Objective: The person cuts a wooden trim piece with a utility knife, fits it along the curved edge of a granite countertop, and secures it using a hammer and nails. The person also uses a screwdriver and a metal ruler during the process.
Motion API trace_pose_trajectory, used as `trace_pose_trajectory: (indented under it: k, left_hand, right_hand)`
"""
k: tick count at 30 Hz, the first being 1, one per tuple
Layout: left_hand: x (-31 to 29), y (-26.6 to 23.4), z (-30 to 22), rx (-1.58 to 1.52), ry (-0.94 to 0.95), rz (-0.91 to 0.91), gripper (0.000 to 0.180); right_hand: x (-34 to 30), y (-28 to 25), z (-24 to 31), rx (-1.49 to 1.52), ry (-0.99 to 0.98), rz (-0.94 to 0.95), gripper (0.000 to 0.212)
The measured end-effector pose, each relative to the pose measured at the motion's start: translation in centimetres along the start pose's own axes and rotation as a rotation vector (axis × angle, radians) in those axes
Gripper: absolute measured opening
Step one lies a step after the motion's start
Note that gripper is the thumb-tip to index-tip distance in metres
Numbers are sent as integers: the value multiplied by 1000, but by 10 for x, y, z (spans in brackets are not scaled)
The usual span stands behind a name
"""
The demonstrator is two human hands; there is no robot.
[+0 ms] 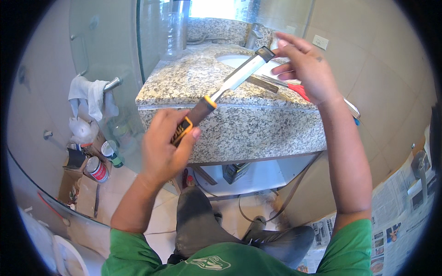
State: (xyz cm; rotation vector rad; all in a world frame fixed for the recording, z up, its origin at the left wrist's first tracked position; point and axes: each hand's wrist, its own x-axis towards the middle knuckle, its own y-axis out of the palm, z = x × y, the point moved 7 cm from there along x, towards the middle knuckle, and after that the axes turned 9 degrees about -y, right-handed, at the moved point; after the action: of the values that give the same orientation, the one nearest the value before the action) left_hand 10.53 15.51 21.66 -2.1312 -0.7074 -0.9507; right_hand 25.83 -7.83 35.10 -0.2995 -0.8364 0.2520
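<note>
My left hand [168, 145] is closed around the black and yellow handle of a chisel [241, 76]. Its flat, shiny blade points up and to the right, above the granite countertop [179, 78]. A dark cap [264, 54] covers the blade's tip. Just beside that cap is my right hand [304, 64], fingers apart and partly curled; whether a fingertip touches the cap I cannot tell. Under the blade, a narrow brown strip [262, 84] lies along the counter by the white basin [232, 60]. A tool with a red handle [299, 90] lies partly behind my right hand.
A faucet [254, 36] stands behind the basin. Glass panels [103, 41] rise at the left, with a white cloth [92, 96] over a bar. Below sit a paint can [97, 169] and a cardboard box [85, 195]. Newspaper [389, 221] covers the right side; a dark container [235, 171] stands under the counter.
</note>
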Motion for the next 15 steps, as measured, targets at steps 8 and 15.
trace_pose_trajectory:
  k: [8,15]
  left_hand:
    - [113,1,11,128,156,353,34]
    - [142,23,27,145,80,570,35]
  right_hand:
    - [-6,-96,-71,-362,93,-72,42]
    - [-19,-182,-101,-792,109,-174,33]
